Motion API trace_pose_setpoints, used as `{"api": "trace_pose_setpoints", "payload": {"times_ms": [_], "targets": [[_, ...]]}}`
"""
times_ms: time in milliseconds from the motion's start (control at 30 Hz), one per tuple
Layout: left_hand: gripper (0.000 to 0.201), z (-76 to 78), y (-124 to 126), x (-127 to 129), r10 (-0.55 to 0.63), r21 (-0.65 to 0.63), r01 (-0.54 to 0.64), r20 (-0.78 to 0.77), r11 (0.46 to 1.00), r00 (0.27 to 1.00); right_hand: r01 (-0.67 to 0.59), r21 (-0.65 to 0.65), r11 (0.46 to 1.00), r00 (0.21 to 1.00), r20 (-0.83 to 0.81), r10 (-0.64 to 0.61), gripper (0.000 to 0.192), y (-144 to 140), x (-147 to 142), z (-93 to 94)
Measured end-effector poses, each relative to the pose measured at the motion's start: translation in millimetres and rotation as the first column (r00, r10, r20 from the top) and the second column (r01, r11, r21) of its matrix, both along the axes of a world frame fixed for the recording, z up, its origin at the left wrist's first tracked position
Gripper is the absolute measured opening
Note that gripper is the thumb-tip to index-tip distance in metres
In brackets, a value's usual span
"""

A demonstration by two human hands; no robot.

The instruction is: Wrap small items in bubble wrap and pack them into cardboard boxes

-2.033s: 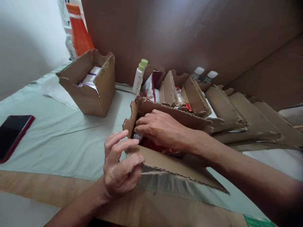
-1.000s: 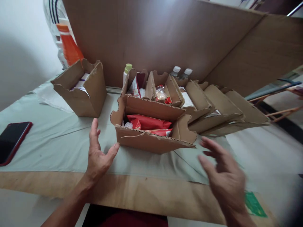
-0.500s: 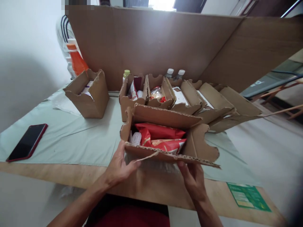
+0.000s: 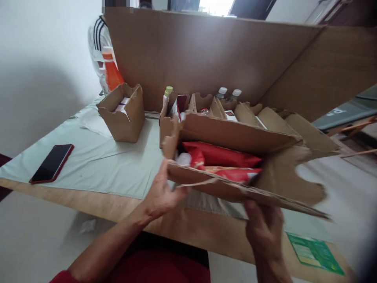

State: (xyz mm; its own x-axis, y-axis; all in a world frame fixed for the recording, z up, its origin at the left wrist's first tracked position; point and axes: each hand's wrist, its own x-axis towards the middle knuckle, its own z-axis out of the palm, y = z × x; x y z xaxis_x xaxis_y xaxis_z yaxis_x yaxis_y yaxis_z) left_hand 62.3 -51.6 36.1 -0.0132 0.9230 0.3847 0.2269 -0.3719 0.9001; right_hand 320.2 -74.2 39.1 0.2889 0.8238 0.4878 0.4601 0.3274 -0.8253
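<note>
Closest to us, both hands are on the near cardboard box [image 4: 235,165], so here's where we're at. The box looks already packed: red snack packets [image 4: 224,155] lie lengthwise inside and a small white-capped thing [image 4: 184,159] sits at the left end. What we'd say is left is moving it wherever it goes, since it seems lifted or tipped off the tabletop [image 4: 97,165] rather than sitting flat, though the blur on its right side makes that hard to call.

Pose-wise, our left hand [image 4: 160,192] comes up from below, fingers [image 4: 176,193] curled around the box's front left corner, thumb along the front wall. Our right hand [image 4: 263,228] is under the front edge near the right end, fingers tucked up beneath the cardboard and pinching it, so both hands are closed on the same box. Forearms angle in from the bottom, left one bare with a red sleeve [image 4: 61,277] just showing.

Further out, a phone [image 4: 52,163] lies face up on the left of the tabletop, well apart from the box. Behind our box runs a row of similar cardboard boxes [image 4: 265,118], some with stuff in them, and a separate one [image 4: 123,114] off to the left. At the back there's a tall cardboard sheet [image 4: 206,55], an orange bottle [image 4: 112,74], and a person in a striped sleeve [image 4: 98,33] partly behind it.
</note>
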Motion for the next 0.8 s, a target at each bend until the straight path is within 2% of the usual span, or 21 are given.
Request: {"api": "trace_pose_setpoints", "payload": {"times_ms": [100, 167, 233, 333, 433, 500, 567, 700, 800], "targets": [[0.047, -20.6, -21.4, -47.6, 0.197, -0.109, -0.193, 0.026, 0.975, 0.98, -0.241, -0.114, 0.964, 0.97, 0.003, 0.243, 0.042, 13.1, -44.7, -8.4], [0.046, -31.3, -38.1, -77.2, 0.321, -0.155, -0.314, 0.022, 0.937, 0.947, -0.4, -0.175, 0.9, 0.914, -0.011, 0.404, 0.044, 30.5, -74.4, -11.4], [0.044, -39.5, -55.7, -95.6, 0.417, -0.186, -0.406, 0.022, 0.895, 0.909, -0.518, -0.234, 0.823, 0.849, -0.02, 0.529, 0.046, 50.3, -98.8, -15.6], [0.046, -50.8, -79.5, -102.8, 0.496, -0.207, -0.482, 0.018, 0.851, 0.868, -0.627, -0.265, 0.733, 0.77, -0.063, 0.635, 0.063, 81.1, -127.5, -25.1], [0.065, -65.2, -98.4, -95.9, 0.494, -0.218, -0.476, 0.036, 0.852, 0.869, -0.706, -0.214, 0.675, 0.705, -0.119, 0.7, 0.089, 108.6, -152.8, -34.0], [0.082, -75.0, -108.4, -86.1, 0.487, -0.222, -0.467, 0.041, 0.856, 0.873, -0.692, -0.183, 0.698, 0.72, -0.103, 0.686, 0.093, 122.2, -169.2, -39.2], [0.092, -81.2, -115.6, -72.8, 0.508, -0.26, -0.482, 0.038, 0.837, 0.861, -0.632, -0.169, 0.756, 0.772, -0.064, 0.632, 0.092, 130.9, -184.8, -45.4], [0.09, -79.6, -118.7, -48.3, 0.554, -0.378, -0.494, 0.061, 0.783, 0.83, -0.509, -0.127, 0.851, 0.857, 0.012, 0.515, 0.086, 137.2, -209.6, -61.2], [0.089, -74.5, -113.8, -42.8, 0.538, -0.39, -0.47, 0.079, 0.792, 0.839, -0.469, -0.044, 0.882, 0.88, 0.07, 0.471, 0.077, 136.8, -221.7, -69.3]]}}
